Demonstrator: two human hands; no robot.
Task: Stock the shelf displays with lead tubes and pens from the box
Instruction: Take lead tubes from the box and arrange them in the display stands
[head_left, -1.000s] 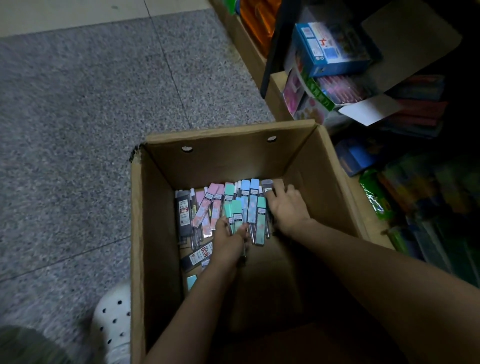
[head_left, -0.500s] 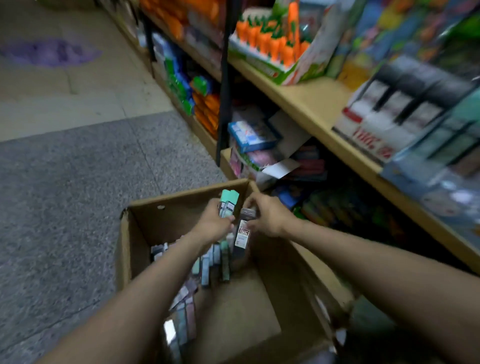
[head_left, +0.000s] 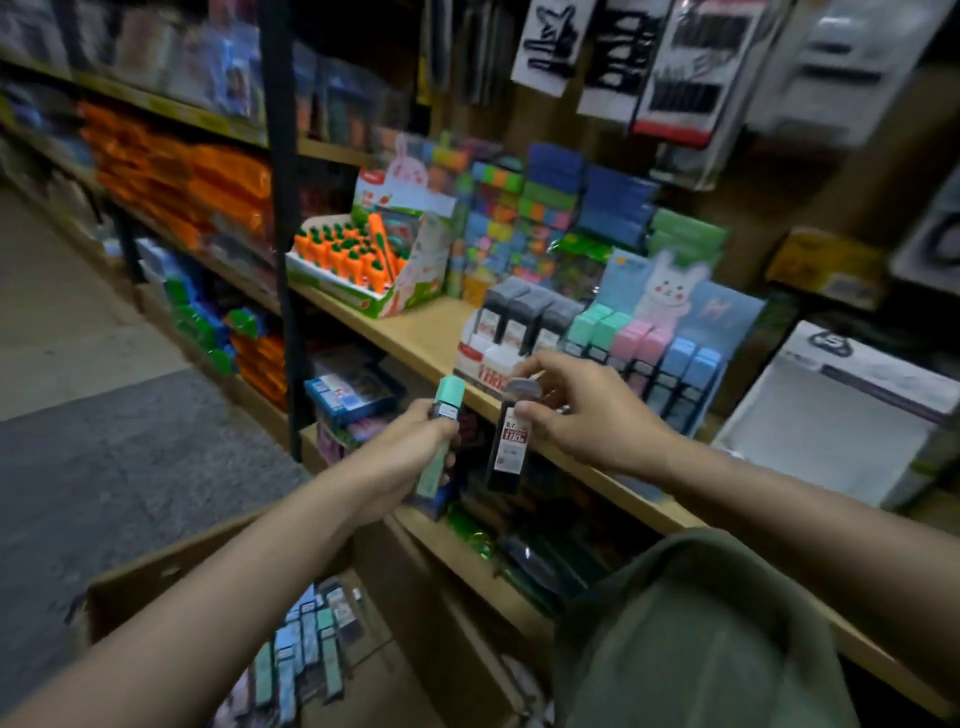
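Left hand gripping mint lead tube, right hand pinching black lead tube; box holding more tubes

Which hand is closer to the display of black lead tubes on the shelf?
Right. The right hand, pinching a black lead tube, is just in front of the black tube display; the left hand, holding a green tube, is lower and further left.

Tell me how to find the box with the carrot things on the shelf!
Look at the long wooden shelf running past the two hands. At its far left end, beside the black upright post, stands the carrot display box. It alone is filled with orange carrots with green tops, and a pink bunny peeks over its back.
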